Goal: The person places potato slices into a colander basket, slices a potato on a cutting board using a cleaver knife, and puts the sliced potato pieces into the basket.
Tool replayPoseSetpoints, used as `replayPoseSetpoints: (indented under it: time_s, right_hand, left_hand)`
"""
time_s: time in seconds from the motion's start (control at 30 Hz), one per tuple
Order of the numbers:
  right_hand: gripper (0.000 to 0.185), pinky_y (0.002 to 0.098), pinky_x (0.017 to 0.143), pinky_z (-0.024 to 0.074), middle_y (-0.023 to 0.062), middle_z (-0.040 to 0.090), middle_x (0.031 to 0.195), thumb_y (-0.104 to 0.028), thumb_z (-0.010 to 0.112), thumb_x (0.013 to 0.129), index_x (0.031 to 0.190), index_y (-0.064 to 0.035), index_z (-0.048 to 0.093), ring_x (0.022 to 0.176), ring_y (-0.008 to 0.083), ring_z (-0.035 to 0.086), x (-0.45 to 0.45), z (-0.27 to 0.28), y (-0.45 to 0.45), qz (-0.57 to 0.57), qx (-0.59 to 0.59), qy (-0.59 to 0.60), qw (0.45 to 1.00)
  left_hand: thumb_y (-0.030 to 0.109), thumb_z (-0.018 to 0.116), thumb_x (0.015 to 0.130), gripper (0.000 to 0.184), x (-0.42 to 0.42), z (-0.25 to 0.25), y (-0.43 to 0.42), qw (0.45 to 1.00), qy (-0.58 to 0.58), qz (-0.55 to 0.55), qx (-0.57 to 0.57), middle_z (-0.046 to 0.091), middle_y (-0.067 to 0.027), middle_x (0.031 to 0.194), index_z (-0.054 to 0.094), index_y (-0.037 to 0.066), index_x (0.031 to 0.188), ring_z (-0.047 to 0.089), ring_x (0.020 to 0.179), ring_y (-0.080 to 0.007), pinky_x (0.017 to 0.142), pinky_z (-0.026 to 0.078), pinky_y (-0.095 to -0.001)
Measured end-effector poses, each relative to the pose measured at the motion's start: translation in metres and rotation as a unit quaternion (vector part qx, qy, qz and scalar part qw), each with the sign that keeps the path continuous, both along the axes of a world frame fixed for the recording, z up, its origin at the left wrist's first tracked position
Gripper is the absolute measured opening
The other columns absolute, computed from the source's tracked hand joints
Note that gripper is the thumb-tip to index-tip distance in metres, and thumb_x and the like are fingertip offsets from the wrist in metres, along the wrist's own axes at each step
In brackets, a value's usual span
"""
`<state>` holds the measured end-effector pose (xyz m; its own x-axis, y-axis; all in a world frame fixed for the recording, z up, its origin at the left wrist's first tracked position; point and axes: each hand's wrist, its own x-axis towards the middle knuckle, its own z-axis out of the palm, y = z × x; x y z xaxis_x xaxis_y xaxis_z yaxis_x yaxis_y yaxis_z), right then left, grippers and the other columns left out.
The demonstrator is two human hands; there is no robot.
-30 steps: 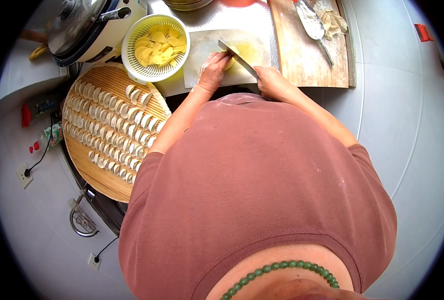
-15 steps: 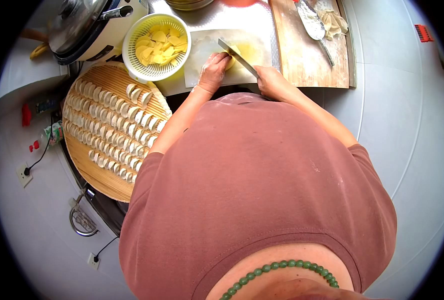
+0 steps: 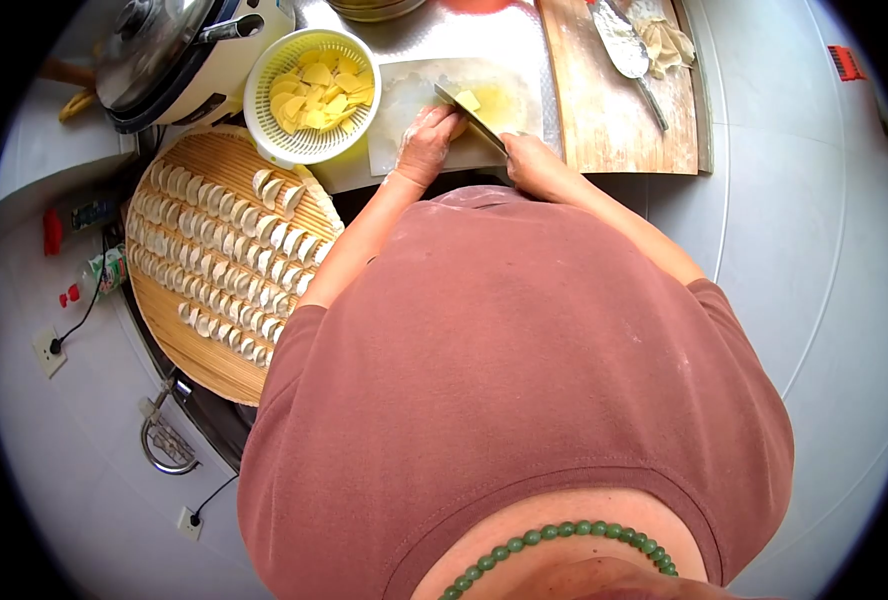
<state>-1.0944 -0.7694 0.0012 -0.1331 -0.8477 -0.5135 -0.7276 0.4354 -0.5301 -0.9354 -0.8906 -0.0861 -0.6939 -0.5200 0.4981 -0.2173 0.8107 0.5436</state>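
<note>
My right hand (image 3: 531, 162) is closed round the handle of a knife (image 3: 474, 120), whose blade slants up and left over a pale cutting mat (image 3: 394, 125). Just left of the blade, my left hand (image 3: 429, 140) has its fingers curled at the mat; whatever lies under them is mostly hidden by the hand and blade. A pale yellow piece (image 3: 467, 100) shows at the right side of the blade. Left of the mat stands a white-green strainer basket (image 3: 264, 120) holding thin yellow slices (image 3: 319, 95).
A round wooden tray (image 3: 194, 355) with rows of dumplings (image 3: 229, 240) lies at the left. Behind it stands a lidded cooker (image 3: 199, 80). At the right is a floury wooden board (image 3: 604, 130) with a metal scoop (image 3: 626, 50) and dough (image 3: 667, 45).
The knife and my right hand have shifted slightly left. The yellow piece now shows to the right of the blade. My left hand has barely moved.
</note>
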Motion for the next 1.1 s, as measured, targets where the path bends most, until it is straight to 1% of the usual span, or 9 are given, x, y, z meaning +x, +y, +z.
replayPoseSetpoints:
  time_s: [0.17, 0.33, 0.47, 0.57, 0.67, 0.77, 0.87, 0.97, 1.1]
  right_hand:
    - [0.016, 0.0517, 0.076, 0.0499, 0.0328, 0.060, 0.089, 0.003, 0.046, 0.083, 0.095, 0.0060, 0.055, 0.086, 0.0491, 0.060, -0.004, -0.005, -0.002, -0.010, -0.018, -0.033, 0.999]
    - [0.017, 0.0524, 0.073, 0.0486, 0.0311, 0.060, 0.087, 0.005, 0.047, 0.080, 0.095, 0.0059, 0.055, 0.083, 0.0487, 0.060, -0.001, 0.030, 0.002, 0.005, -0.041, -0.030, 0.999]
    - [0.018, 0.0516, 0.073, 0.0491, 0.0313, 0.060, 0.087, 0.006, 0.049, 0.078, 0.095, 0.0063, 0.055, 0.084, 0.0480, 0.060, -0.007, 0.026, 0.011, 0.035, -0.069, -0.015, 0.997]
    - [0.017, 0.0513, 0.075, 0.0494, 0.0322, 0.060, 0.088, 0.005, 0.049, 0.079, 0.094, 0.0068, 0.055, 0.087, 0.0471, 0.060, -0.006, 0.028, 0.010, 0.036, -0.033, -0.009, 0.999]
    - [0.016, 0.0515, 0.077, 0.0498, 0.0326, 0.061, 0.086, 0.004, 0.048, 0.079, 0.093, 0.0067, 0.056, 0.088, 0.0475, 0.060, -0.005, 0.013, 0.009, 0.042, -0.042, 0.007, 0.998]
    - [0.015, 0.0519, 0.076, 0.0500, 0.0327, 0.061, 0.085, 0.004, 0.047, 0.080, 0.092, 0.0062, 0.056, 0.085, 0.0482, 0.061, -0.001, -0.002, 0.000, 0.008, -0.036, -0.008, 0.999]
    - [0.014, 0.0518, 0.076, 0.0502, 0.0328, 0.061, 0.086, 0.004, 0.046, 0.080, 0.091, 0.0062, 0.056, 0.086, 0.0483, 0.061, -0.004, -0.024, 0.004, 0.003, -0.072, -0.014, 0.997]
    - [0.015, 0.0511, 0.075, 0.0501, 0.0333, 0.061, 0.088, 0.004, 0.045, 0.081, 0.091, 0.0061, 0.056, 0.087, 0.0483, 0.061, -0.006, -0.020, 0.001, 0.009, -0.056, -0.021, 0.998]
    - [0.017, 0.0512, 0.074, 0.0496, 0.0328, 0.061, 0.087, 0.005, 0.047, 0.079, 0.093, 0.0052, 0.057, 0.086, 0.0495, 0.060, -0.004, 0.009, 0.003, 0.015, -0.054, -0.018, 0.998]
  left_hand:
    - [0.005, 0.062, 0.080, 0.019, 0.001, -0.001, 0.000, 1.000, -0.002, 0.006, 0.003, 0.066, -0.0090, 0.099, 0.068, 0.006, 0.099, 0.062, 0.091, -0.0285, 0.080, 0.052, -0.0372]
    - [0.002, 0.062, 0.080, 0.018, 0.002, -0.004, -0.001, 1.000, 0.007, 0.005, 0.005, 0.066, -0.0097, 0.101, 0.068, 0.003, 0.097, 0.062, 0.092, -0.0289, 0.082, 0.051, -0.0370]
    - [0.000, 0.062, 0.080, 0.018, 0.001, -0.004, 0.001, 1.000, 0.001, 0.007, 0.012, 0.066, -0.0103, 0.101, 0.068, 0.002, 0.096, 0.063, 0.093, -0.0291, 0.083, 0.051, -0.0368]
    - [0.000, 0.062, 0.080, 0.018, 0.001, -0.004, 0.000, 1.000, 0.000, 0.005, 0.017, 0.066, -0.0102, 0.101, 0.068, 0.002, 0.097, 0.063, 0.093, -0.0292, 0.083, 0.051, -0.0368]
    - [0.005, 0.062, 0.081, 0.018, 0.001, -0.007, -0.001, 1.000, 0.006, 0.009, -0.001, 0.066, -0.0078, 0.099, 0.068, 0.005, 0.098, 0.062, 0.092, -0.0276, 0.079, 0.053, -0.0355]
    - [0.005, 0.063, 0.080, 0.018, 0.001, 0.001, 0.000, 1.000, 0.017, 0.005, -0.004, 0.065, -0.0078, 0.097, 0.068, 0.006, 0.097, 0.062, 0.090, -0.0281, 0.079, 0.052, -0.0362]
    - [0.005, 0.063, 0.080, 0.018, 0.003, 0.003, 0.001, 1.000, 0.014, 0.010, 0.003, 0.065, -0.0078, 0.097, 0.068, 0.006, 0.097, 0.062, 0.089, -0.0286, 0.080, 0.052, -0.0366]
    - [0.004, 0.063, 0.079, 0.018, 0.002, -0.002, 0.000, 1.000, 0.006, 0.006, 0.002, 0.065, -0.0080, 0.097, 0.068, 0.006, 0.096, 0.062, 0.088, -0.0283, 0.080, 0.052, -0.0365]
    - [0.003, 0.062, 0.079, 0.018, 0.002, -0.003, 0.000, 1.000, 0.014, 0.009, -0.002, 0.065, -0.0085, 0.097, 0.068, 0.005, 0.096, 0.062, 0.089, -0.0280, 0.079, 0.052, -0.0368]
